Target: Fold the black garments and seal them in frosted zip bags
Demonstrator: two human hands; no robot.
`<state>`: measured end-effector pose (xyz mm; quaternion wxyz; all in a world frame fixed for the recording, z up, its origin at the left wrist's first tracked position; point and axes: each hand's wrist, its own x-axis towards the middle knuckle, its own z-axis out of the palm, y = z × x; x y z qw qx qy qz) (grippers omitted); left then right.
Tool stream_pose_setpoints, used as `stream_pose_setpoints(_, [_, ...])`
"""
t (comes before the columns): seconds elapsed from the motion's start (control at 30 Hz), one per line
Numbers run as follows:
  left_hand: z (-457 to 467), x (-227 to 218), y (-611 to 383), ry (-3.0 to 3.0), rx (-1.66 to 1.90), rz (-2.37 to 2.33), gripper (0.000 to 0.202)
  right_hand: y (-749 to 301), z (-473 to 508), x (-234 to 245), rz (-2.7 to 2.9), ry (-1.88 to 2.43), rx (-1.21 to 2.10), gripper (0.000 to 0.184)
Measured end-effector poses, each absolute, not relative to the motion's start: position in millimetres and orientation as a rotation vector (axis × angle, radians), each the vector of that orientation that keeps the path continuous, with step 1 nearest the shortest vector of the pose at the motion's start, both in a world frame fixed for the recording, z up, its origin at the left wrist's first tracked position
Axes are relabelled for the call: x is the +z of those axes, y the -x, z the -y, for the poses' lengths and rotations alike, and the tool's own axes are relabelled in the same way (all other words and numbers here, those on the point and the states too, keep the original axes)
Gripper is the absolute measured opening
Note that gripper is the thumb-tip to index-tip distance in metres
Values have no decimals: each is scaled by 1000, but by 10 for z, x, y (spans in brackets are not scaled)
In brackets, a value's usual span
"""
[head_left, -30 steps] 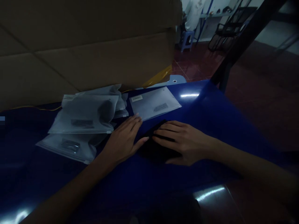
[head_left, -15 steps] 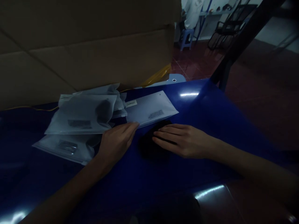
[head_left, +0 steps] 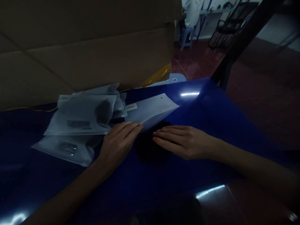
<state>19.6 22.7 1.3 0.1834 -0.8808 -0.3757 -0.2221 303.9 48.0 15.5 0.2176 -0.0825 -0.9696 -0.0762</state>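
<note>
A flat frosted zip bag point(head_left: 150, 109) with a small white label lies on the blue table, its near edge lifted and parted. My left hand point(head_left: 119, 137) is closed at that edge, fingertips pinching the plastic at the bag's near left corner. Just below the bag sits a dark, soft-looking black item point(head_left: 150, 150); the dimness hides what kind it is. My right hand point(head_left: 182, 140) rests on its right side with the fingers together, the thumb hidden beneath, gripping it near the bag's mouth.
Several filled frosted bags point(head_left: 82, 115) are piled at the left, dark contents showing through. Behind them stands a large cardboard box point(head_left: 93, 59). A dark metal post point(head_left: 234, 53) rises past the table's far right corner. Farther back, a person point(head_left: 193, 14) sits on a blue stool point(head_left: 187, 37).
The near edge of the flat bag has lifted, and its mouth has parted. My left hand has shifted slightly right along that edge. The right hand has barely moved.
</note>
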Motion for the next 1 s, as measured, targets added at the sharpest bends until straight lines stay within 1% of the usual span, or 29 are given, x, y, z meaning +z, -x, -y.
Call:
stream_pose_setpoints(0.1, [-187, 18, -185, 2494, -662, 1083, 26, -2992, -460, 187, 2578, 162, -277, 31])
stream_pose_setpoints(0.27, [-112, 56, -199, 2548, -682, 1089, 31, -2908, -384, 255, 2301, 130, -405, 19])
stream_pose_setpoints(0.43, [-107, 27, -240, 2557, -724, 1102, 30, -2880, -406, 195, 2388, 135, -415, 20])
stream_pose_setpoints(0.67, [-113, -21, -257, 2594, -836, 1089, 30, -2848, -427, 29, 2523, 33, -191, 30])
stream_pose_setpoints(0.77, [-112, -15, -222, 2642, -840, 1037, 31, -2853, -414, 0, 2569, 135, -99, 36])
stream_pose_setpoints(0.87, [-137, -16, -193, 2648, -828, 1055, 32, -2884, -424, -12, 2655, 240, 135, 44])
stream_pose_setpoints(0.93, [-152, -13, -190, 2614, -843, 1088, 31, -2910, -445, -9, 2708, 287, 292, 50])
stream_pose_setpoints(1.0, [-151, 5, -206, 2549, -838, 1127, 28, -2932, -470, 5, 2747, 377, 339, 59])
